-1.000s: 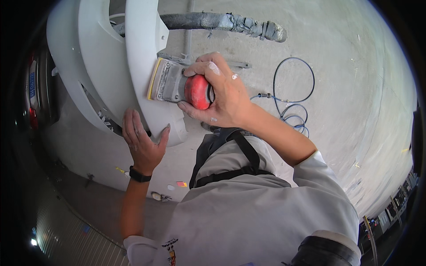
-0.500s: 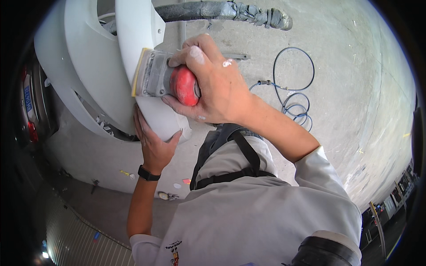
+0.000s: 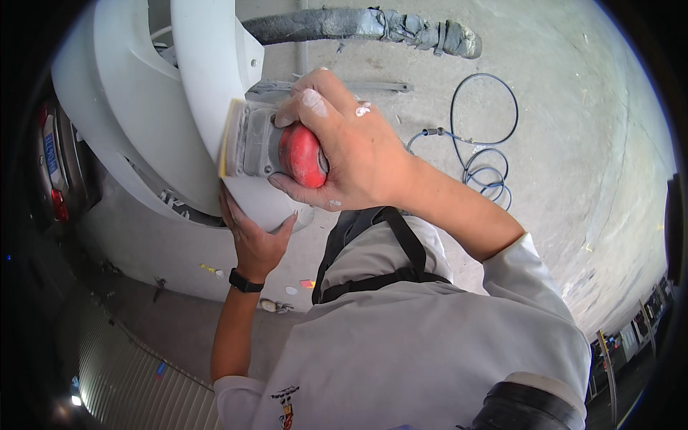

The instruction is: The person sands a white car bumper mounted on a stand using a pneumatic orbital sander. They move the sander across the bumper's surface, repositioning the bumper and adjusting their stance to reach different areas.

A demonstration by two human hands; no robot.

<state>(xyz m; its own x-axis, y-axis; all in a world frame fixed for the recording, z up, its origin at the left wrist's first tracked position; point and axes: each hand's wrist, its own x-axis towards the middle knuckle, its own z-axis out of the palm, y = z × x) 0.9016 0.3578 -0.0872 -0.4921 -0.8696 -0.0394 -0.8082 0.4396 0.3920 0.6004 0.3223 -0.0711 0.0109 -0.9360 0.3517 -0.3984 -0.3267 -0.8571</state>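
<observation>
A white car bumper [image 3: 136, 97] with curved bands fills the upper left. My right hand [image 3: 358, 147] is closed around the red, rounded top of a power sander [image 3: 259, 140] with a grey body. The sander stands on its side, and its yellowish sanding pad lies against the bumper's right-hand band. White dust marks my thumb and knuckles. Just nearer to me, my left hand [image 3: 256, 244] grips the near end of the bumper, fingers along its left side and thumb spread to the right. The fingertips are partly hidden by the bumper and sander.
A thick grey taped hose [image 3: 358, 26] lies on the concrete floor beyond the bumper. Thin dark hose loops [image 3: 491, 172] with a connector lie to the right. A dark car [image 3: 68, 165] stands at far left. Small scraps dot the floor near my left wrist.
The sander in my right hand has slid slightly nearer to me along the bumper's band. My left hand keeps its place on the bumper's end. The whole view has shifted a little.
</observation>
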